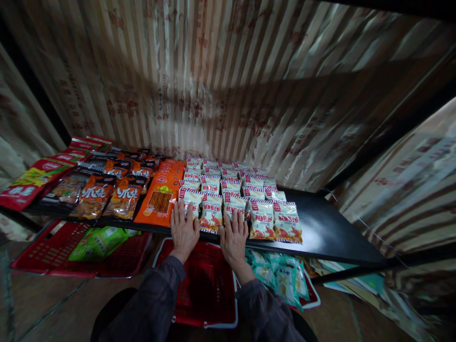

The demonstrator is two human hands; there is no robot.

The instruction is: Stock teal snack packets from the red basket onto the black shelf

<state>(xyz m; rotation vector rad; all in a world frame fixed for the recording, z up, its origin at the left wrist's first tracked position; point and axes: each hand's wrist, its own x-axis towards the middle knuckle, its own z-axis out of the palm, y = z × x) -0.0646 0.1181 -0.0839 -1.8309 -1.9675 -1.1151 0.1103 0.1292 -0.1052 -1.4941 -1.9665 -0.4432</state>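
Several rows of small white snack bags with striped edges and red lettering stand on a black shelf. My left hand lies flat against the front bag at the left end of these rows, fingers stretched out. A little to the right, my right hand rests with spread fingers on another front-row bag. Between the two hands shows a further front bag. Just left of my left hand lies a large orange snack bag. Neither hand is closed round anything.
Black-and-orange snack bags and red bags fill the shelf's left. Below stand a red basket, another basket with a green bag, and one with teal bags. Striped sheeting hangs behind; a dark post is at right.
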